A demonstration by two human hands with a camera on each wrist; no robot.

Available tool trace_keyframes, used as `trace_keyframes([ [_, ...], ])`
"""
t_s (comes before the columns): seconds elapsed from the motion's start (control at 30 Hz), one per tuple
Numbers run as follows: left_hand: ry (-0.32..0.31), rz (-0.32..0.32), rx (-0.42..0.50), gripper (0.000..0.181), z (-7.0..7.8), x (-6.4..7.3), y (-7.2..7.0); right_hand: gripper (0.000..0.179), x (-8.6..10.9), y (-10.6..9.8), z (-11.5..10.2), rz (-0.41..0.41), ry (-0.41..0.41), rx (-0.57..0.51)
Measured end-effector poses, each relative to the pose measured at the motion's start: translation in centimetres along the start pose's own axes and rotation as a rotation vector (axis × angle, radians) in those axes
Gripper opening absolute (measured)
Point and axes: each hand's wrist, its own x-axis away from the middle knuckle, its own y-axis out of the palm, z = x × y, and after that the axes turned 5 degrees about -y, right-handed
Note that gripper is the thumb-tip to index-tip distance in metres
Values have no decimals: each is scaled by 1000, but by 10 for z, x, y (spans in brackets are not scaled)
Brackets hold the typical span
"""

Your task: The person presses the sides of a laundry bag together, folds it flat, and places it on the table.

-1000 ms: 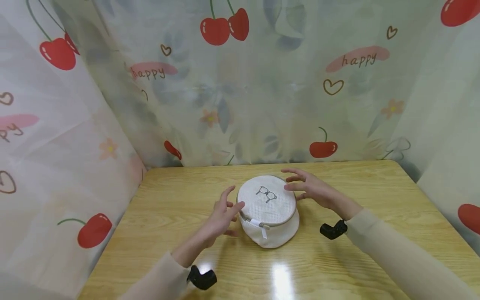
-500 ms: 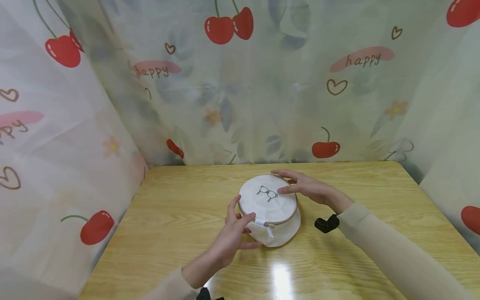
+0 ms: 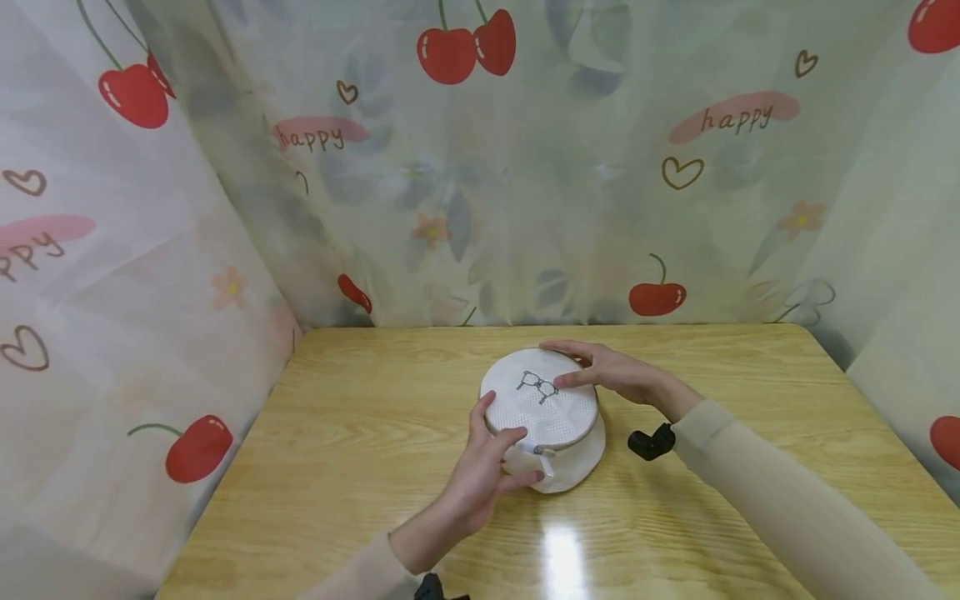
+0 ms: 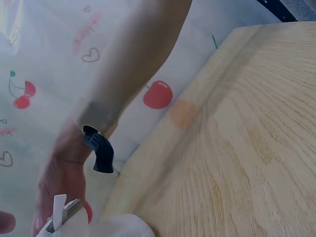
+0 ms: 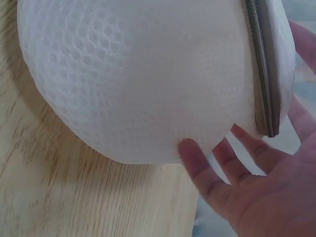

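Observation:
A round white mesh laundry bag point(image 3: 536, 417) with a zip round its top and a bear-with-glasses print stands upright on the wooden table point(image 3: 360, 467). My left hand point(image 3: 476, 479) holds its near left side, thumb over the top edge and other fingers along the wall. At the far right, my right hand point(image 3: 615, 372) holds it from the other side; its thumb lies on the lid beside the print. In the right wrist view, several fingertips point(image 5: 190, 153) touch the bag's mesh wall below the zip point(image 5: 264, 69). The left wrist view catches the white zip pull point(image 4: 59, 210).
A cloth curtain point(image 3: 495, 183) printed with cherries and hearts hangs behind the table and along both sides. Black wrist cameras sit under the sleeves, such as the right one point(image 3: 651, 442). Light glares off the near tabletop.
My left hand has moved right and in against the bag's side. The right hand has shifted left onto its far edge. Both now hold the bag, which stands in about the same place.

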Motion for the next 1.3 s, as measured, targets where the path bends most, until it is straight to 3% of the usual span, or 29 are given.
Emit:
trace_keyframes([
  [0.27,41,25,-24,82,-7,-7,4,74,1,2,4,-21,44,-90],
  [0.57,50,51,-75,79,-13,-12,8,70,3,7,14,38,54,-125],
  [0.97,80,86,-103,81,-23,-22,8,68,5,14,23,32,31,-109],
  [1.3,142,197,-288,79,-32,-28,11,66,8,17,32,47,51,-59],
])
